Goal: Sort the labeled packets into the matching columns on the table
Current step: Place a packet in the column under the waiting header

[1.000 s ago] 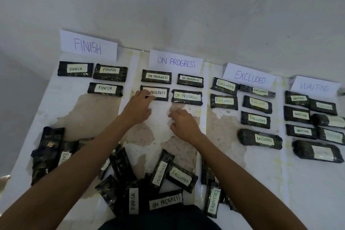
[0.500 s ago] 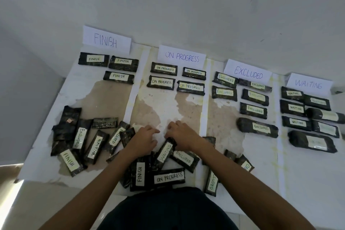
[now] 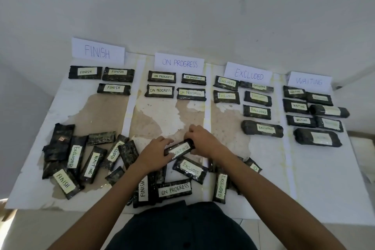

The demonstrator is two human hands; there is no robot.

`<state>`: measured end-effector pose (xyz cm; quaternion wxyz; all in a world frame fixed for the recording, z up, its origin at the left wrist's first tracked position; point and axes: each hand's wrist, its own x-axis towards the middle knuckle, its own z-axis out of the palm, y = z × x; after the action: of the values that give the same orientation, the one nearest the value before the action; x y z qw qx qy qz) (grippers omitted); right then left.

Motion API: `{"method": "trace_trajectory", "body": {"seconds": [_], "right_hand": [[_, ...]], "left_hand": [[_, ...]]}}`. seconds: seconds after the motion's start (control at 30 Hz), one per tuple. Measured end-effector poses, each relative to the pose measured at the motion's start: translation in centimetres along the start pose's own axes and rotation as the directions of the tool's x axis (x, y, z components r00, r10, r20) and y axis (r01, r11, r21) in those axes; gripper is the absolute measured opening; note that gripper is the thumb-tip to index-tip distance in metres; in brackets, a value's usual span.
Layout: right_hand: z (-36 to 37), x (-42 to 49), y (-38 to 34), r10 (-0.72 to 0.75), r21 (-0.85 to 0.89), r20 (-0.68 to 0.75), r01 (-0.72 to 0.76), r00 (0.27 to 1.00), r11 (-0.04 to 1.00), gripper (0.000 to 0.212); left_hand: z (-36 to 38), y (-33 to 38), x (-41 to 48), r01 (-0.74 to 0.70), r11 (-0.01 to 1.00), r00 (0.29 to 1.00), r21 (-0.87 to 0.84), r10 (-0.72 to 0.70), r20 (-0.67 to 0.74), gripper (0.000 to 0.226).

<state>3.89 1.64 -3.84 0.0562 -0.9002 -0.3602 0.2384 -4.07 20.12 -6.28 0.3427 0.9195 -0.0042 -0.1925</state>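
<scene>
A dark packet labelled WAITING [image 3: 179, 149] is held between both hands just above the pile at the table's near middle. My left hand [image 3: 154, 153] grips its left end and my right hand [image 3: 203, 141] grips its right end. Four paper signs stand along the far edge: FINISH [image 3: 97, 51], ON PROGRESS [image 3: 179, 63], EXCLUDED [image 3: 248, 74], WAITING [image 3: 309, 81]. Sorted packets lie in rows under each sign. Unsorted packets lie near me, among them an EXCLUDED packet [image 3: 190, 169], an ON PROGRESS packet [image 3: 175, 189] and a FINISH packet [image 3: 142, 189].
More loose packets are scattered at the near left, including a WAITING packet [image 3: 92, 165] and a FINISH packet [image 3: 65, 183]. The white table [image 3: 324, 178] has worn brown patches and pale strips marking columns. A white wall rises behind the signs.
Both hands drew back from the ON PROGRESS rows to the near pile. They took hold of a WAITING packet and lifted it off the pile.
</scene>
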Motion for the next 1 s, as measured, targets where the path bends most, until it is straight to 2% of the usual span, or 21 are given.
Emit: {"method": "trace_trajectory", "body": {"seconds": [0.17, 0.4, 0.57, 0.77, 1.0], "right_hand": [[-1.0, -3.8, 2.7, 0.155, 0.125, -0.065, -0.146, 0.986, 0.981, 0.042], [-1.4, -10.7, 6.9, 0.180, 0.019, -0.119, -0.180, 0.976, 0.984, 0.049], [-0.6, -16.1, 11.2, 0.241, 0.007, -0.146, -0.243, 0.959, 0.970, 0.046], [0.8, -23.1, 19.1, 0.370, 0.028, -0.137, -0.370, 0.919, 0.929, 0.046], [3.3, -28.7, 29.0, 0.535, 0.019, -0.109, -0.536, 0.838, 0.844, 0.041]], "left_hand": [[0.6, 3.7, 1.0, -0.114, 0.993, 0.993, -0.031, 0.115, 0.029, 0.059], [4.0, 11.1, 2.7, -0.224, 0.965, 0.970, -0.134, 0.234, 0.063, 0.057], [8.5, 16.8, 4.5, -0.301, 0.948, 0.946, -0.105, 0.311, 0.090, 0.060], [14.3, 23.0, 7.0, -0.275, 0.959, 0.953, -0.063, 0.281, 0.117, 0.057], [20.1, 27.9, 10.5, -0.216, 0.976, 0.964, -0.003, 0.213, 0.161, 0.051]]}}
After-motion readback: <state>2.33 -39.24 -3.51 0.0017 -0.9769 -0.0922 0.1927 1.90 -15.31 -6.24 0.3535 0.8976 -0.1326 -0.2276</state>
